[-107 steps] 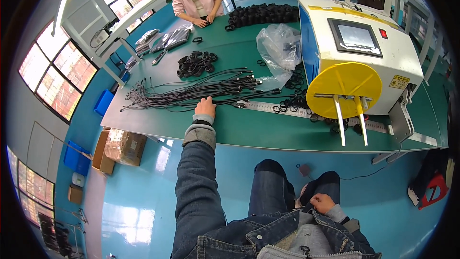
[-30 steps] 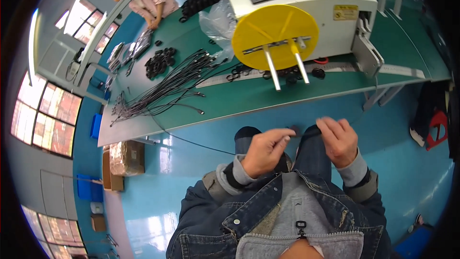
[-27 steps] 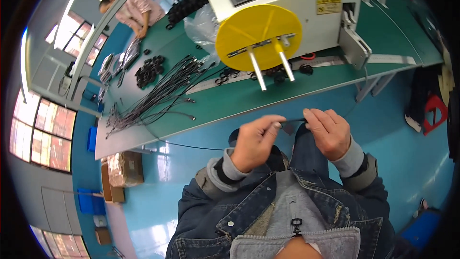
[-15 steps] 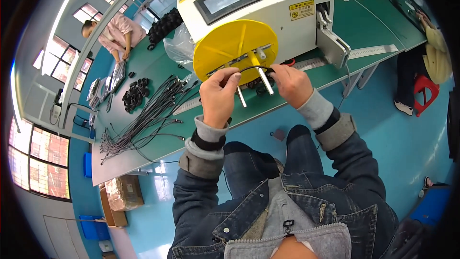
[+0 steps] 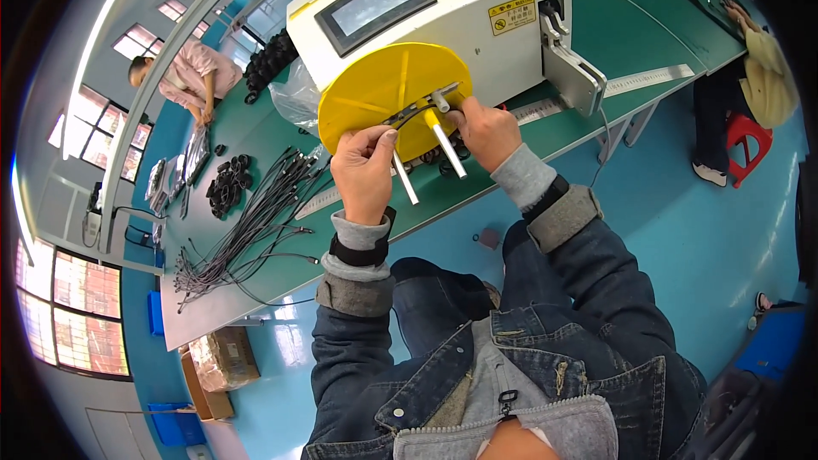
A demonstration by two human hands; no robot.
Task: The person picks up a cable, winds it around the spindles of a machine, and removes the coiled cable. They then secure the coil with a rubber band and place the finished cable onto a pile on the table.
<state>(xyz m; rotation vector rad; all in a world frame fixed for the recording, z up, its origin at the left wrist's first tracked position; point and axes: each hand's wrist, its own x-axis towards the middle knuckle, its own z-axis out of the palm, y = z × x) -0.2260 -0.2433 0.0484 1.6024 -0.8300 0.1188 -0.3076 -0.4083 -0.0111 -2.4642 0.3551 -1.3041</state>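
A short stretch of black cable [image 5: 411,112] runs between my two hands, close against the face of a yellow disc [image 5: 358,94]. My left hand [image 5: 365,172] pinches the cable between thumb and forefinger at the disc's lower left. At the disc's right side, my right hand [image 5: 489,133] is closed beside the prong with the yellow base, its fingertips on the cable's other end. Two metal prongs [image 5: 447,152] stick out of the disc toward me. The disc sits on the front of a white machine [image 5: 460,17] with a small screen [image 5: 375,5].
Left of the machine lie a bundle of loose black cables [image 5: 247,230] and a heap of coiled cables [image 5: 228,186] on the green table [image 5: 281,123]. A ruler strip [image 5: 648,81] runs along its edge. One person [image 5: 198,77] works at far left, another [image 5: 767,77] at right near a red stool [image 5: 747,149].
Both hands have moved forward to the disc, bringing the cable from in front of the prongs to against its face. The whole view has shifted slightly.
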